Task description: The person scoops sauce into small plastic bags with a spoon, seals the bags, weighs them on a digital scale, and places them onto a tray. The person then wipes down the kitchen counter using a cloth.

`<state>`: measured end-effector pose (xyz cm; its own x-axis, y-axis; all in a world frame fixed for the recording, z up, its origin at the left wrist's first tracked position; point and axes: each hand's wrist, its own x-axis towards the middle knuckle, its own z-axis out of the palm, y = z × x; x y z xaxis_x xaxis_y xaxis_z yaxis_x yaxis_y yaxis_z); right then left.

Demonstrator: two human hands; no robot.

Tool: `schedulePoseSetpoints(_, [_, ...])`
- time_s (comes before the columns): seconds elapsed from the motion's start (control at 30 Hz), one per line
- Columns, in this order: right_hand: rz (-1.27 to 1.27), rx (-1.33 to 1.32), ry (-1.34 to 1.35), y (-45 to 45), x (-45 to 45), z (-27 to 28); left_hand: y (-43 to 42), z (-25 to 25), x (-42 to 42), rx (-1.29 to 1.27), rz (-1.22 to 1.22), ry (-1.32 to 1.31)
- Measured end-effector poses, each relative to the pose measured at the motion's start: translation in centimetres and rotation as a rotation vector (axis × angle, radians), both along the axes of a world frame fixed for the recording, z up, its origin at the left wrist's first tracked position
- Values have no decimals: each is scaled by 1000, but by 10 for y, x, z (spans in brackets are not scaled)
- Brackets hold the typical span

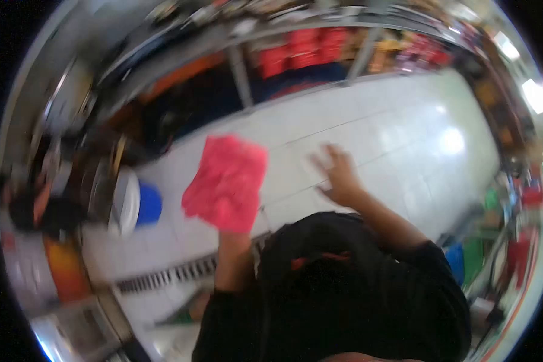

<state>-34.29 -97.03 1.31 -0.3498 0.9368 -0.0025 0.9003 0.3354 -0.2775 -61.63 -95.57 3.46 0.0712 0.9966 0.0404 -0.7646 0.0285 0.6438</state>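
Note:
A bright pink cloth is in my left hand, raised above the pale tiled floor. It drapes over the fingers and hides them, so only the wrist shows below it. To its right, my right hand reaches forward with nothing in it. Its fingers are spread and slightly smeared by motion. Both arms stretch out from my black-clothed body.
Left of the cloth, a white and blue bucket stands on the white tiled floor. A slotted drain crosses the floor near me. Along the far side runs a metal shelf with red containers. Cluttered goods line the right side.

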Motion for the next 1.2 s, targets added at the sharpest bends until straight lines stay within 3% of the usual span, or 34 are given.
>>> schedulePoseSetpoints(0.3, [-172, -336, 255, 14, 50, -66, 13, 40, -2, 121, 143, 38])
schedulePoseSetpoints(0.53, [-142, -358, 332, 114, 103, -96, 86, 79, 45, 220, 313, 262])
schedulePoseSetpoints(0.6, [-129, -326, 370, 148, 126, -110, 124, 64, 54, 165, 251, 67])
schedulePoseSetpoints(0.67, [-153, -338, 410, 185, 148, -120, 164, 42, 58, 9, -15, -469])
schedulePoseSetpoints(0.8, [-230, -418, 460, 242, 197, -118, 268, 39, 96, 143, -139, -496])
schedulePoseSetpoints(0.87, [-247, -432, 472, 269, 216, -117, 306, 13, 93, 150, -124, -503])
schedulePoseSetpoints(0.97, [-273, -474, 475, 308, 237, -129, 356, 18, 102, 72, 16, -538])
schedulePoseSetpoints(1.0, [-289, -502, 454, 322, 242, -129, 378, 14, 103, 184, 0, -500])
schedulePoseSetpoints(1.1, [-282, -536, 439, 365, 241, -140, 413, 6, 89, 146, 266, 66])
schedulePoseSetpoints(1.17, [-270, -567, 420, 400, 237, -144, 459, -41, 46, 219, 278, -138])
schedulePoseSetpoints(1.2, [-260, -573, 398, 418, 229, -143, 490, -37, 34, 283, 322, -34])
